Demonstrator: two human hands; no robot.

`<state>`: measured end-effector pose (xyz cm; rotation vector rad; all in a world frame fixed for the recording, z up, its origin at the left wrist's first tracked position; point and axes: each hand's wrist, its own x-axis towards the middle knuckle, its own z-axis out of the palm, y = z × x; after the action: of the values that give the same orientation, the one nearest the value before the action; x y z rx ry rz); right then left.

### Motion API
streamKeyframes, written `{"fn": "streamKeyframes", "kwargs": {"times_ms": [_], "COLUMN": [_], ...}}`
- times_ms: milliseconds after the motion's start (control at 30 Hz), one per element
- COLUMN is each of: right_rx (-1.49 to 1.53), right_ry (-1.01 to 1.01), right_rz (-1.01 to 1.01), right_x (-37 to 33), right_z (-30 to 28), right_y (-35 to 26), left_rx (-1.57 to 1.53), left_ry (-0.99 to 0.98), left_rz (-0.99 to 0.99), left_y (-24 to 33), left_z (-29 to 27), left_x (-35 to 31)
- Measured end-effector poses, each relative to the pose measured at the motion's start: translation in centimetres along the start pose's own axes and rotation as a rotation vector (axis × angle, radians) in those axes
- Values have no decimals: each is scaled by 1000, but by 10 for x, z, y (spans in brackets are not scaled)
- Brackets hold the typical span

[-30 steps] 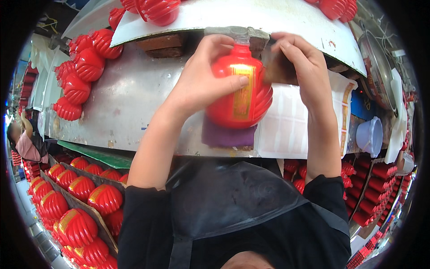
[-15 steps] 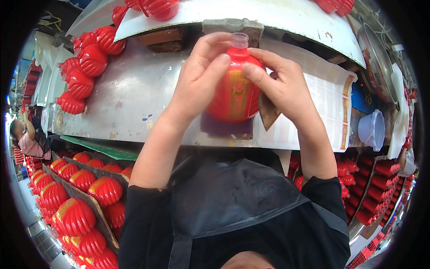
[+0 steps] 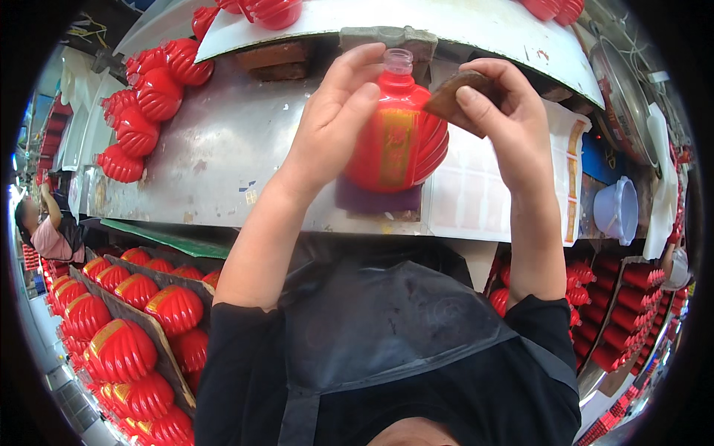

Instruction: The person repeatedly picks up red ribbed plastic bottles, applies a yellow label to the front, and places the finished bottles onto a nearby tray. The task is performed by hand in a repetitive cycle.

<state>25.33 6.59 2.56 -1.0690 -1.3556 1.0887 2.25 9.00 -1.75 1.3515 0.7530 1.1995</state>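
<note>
A red glass bottle (image 3: 424, 141) with ribbed sides and a clear threaded neck stands before me, its gold label strip (image 3: 396, 149) facing me. Beneath it lies a dark purple pad (image 3: 372, 201). My left hand (image 3: 327, 111) is curled at the bottle's left shoulder, thumb in front and fingers behind, steadying it. Between thumb and fingers, my right hand (image 3: 513, 119) grips a flat brown scraper-like piece (image 3: 457, 100). This piece has a pointed end close to the bottle's right shoulder; whether they touch I cannot tell.
A sheet of labels (image 3: 476, 193) lies right of the bottle on the metal table (image 3: 230, 141). Red bottles (image 3: 152, 97) lie at the left, and crates of more (image 3: 123, 349) stand below. A white raised board (image 3: 476, 33) runs across the back. A bucket (image 3: 617, 212) sits right.
My right hand has come off the bottle and moved up and right. The brown piece has swung from hanging downward to pointing left at the bottle. My left hand stays at the bottle.
</note>
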Motion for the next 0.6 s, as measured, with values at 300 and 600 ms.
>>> {"fn": "streamKeyframes", "kwargs": {"times_ms": [300,600], "right_rx": [-867,-769], "right_ry": [54,-232], "right_rz": [-782,-992], "right_x": [10,-39], "right_z": [11,31], "right_y": [-3,15], "left_rx": [295,14], "left_ry": [-25,92], "left_rz": [28,-180], "left_y": [13,2], "left_z": [3,2], "left_x": [6,30]}}
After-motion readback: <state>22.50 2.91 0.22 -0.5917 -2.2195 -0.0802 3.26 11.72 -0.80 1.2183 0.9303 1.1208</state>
